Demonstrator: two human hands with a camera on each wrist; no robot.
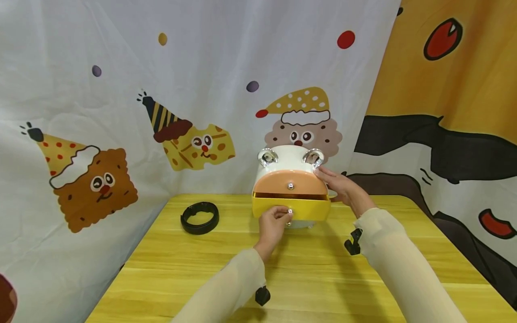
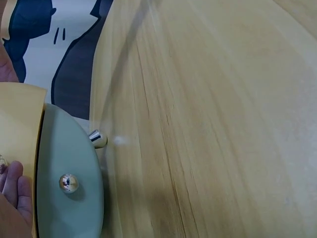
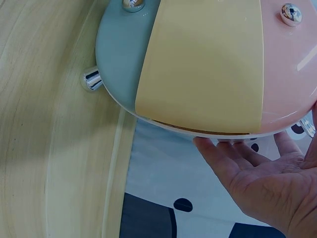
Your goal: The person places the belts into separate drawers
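A small rounded chest of drawers (image 1: 287, 158) stands on the table, with a white body, two silver ear-like rings on top and short metal legs. Its middle yellow drawer (image 1: 308, 210) is pulled partly out, and a dark gap shows above its front. My left hand (image 1: 271, 226) pinches the silver knob of that drawer. Against the chest's right side rests my right hand (image 1: 346, 190), its fingers extended along the wall in the right wrist view. The orange top drawer (image 1: 270, 183) is closed. Below, the grey-green bottom drawer (image 2: 67, 148) has its own round knob.
A black ring-shaped band (image 1: 199, 229) lies on the yellow wood-grain table (image 1: 194, 278), left of the chest. Behind the table hangs a white curtain (image 1: 210, 54) printed with cartoon food. An orange and black printed cloth (image 1: 404, 89) hangs at the right.
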